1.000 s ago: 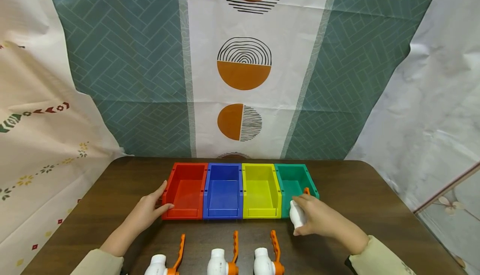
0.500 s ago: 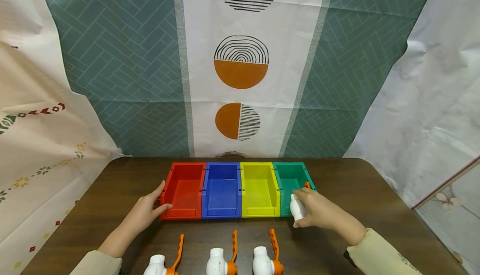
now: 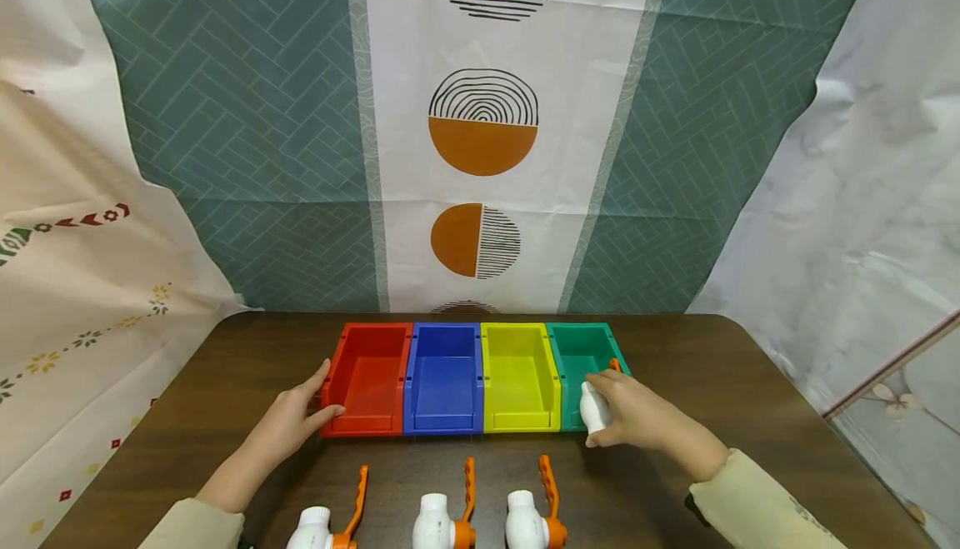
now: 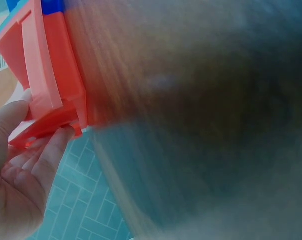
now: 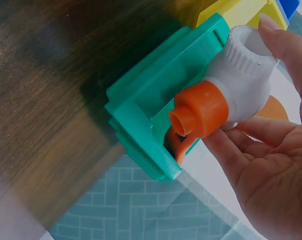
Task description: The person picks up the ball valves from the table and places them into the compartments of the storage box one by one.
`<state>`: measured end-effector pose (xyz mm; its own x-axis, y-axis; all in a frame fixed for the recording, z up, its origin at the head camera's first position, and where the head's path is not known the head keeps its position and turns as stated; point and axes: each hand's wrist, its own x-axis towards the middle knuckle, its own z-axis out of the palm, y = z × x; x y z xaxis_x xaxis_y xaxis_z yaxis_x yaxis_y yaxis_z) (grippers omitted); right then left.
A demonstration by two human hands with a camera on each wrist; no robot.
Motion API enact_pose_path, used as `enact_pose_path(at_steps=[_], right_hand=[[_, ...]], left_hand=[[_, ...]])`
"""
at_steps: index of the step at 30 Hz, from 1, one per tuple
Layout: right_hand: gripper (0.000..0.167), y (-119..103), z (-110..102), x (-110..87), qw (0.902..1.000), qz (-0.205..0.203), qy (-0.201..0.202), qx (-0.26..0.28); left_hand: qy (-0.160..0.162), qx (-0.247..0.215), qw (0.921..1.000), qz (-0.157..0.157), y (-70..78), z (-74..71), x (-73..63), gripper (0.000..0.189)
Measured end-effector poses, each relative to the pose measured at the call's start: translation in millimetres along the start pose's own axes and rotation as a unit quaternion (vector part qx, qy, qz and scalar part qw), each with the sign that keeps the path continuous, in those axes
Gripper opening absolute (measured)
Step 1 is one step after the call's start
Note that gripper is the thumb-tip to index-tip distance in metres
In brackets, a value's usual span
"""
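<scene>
Since the right hand point(image 3: 637, 416), pinching a rounded white-and-orange plastic valve point(image 5: 241, 82), has edged forward, I judge it positioned over the open green plastic bin point(image 5: 138, 140) below its fingertips, the left hand point(image 3: 282, 428) pinching a rectangular red plastic bin point(image 3: 371, 374).

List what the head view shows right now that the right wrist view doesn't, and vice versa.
Head only: left hand gripping the red bin, plus three other valves on the table.

Right wrist only: the held valve's open threaded end and its orange hub.

Both: right hand, held valve, green bin, yellow bin, blue bin, table.
</scene>
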<state>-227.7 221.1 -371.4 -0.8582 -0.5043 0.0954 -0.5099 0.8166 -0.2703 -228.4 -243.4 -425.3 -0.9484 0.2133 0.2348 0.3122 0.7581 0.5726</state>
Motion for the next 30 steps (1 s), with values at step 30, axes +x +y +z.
enact_pose_path(at_steps=[30], right_hand=[[0.082,7,-6,14.8,0.9998,-0.019,-0.008,-0.006]], left_hand=[[0.012,-0.002,0.9999,0.006,-0.1,-0.9,1.0,0.074]])
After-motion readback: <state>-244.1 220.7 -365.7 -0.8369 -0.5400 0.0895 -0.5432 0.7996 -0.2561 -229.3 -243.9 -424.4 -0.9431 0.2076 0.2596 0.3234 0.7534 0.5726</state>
